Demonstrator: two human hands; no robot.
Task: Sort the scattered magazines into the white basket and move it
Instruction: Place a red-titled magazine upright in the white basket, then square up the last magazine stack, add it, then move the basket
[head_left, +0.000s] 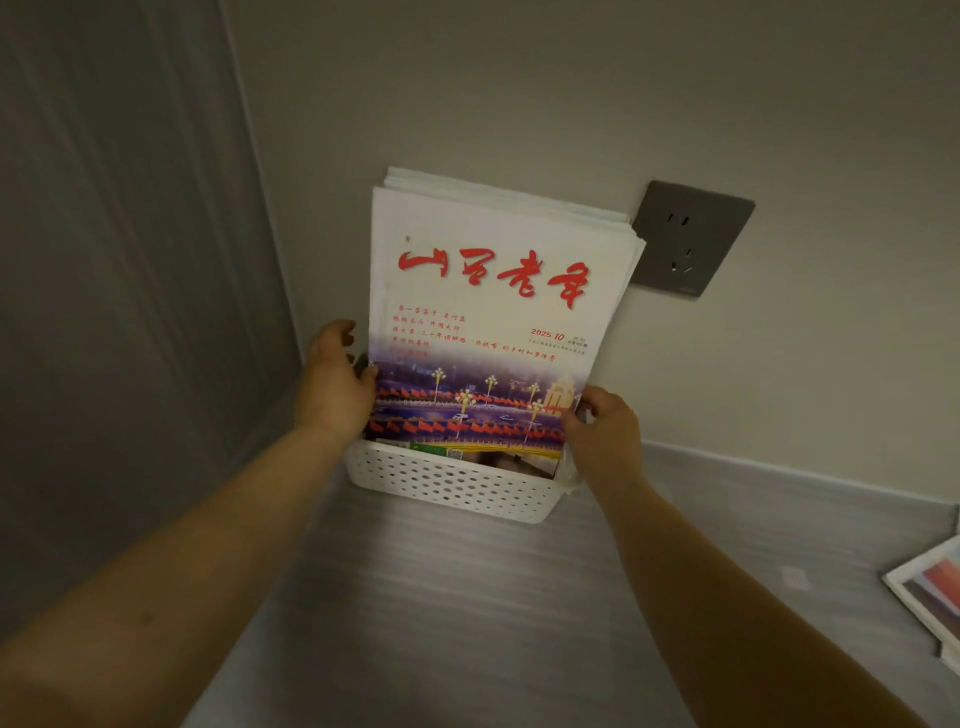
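A white perforated basket stands on the grey floor against the wall. Several magazines stand upright in it and lean on the wall; the front one has a white cover with red characters and a night street photo. My left hand grips the basket's left end beside the magazines. At the right end, my right hand holds the basket's edge, its fingers touching the front cover's lower corner.
A dark grey wall socket sits just right of the magazine tops. More magazines lie on the floor at the right edge. A grey panelled wall forms the corner on the left.
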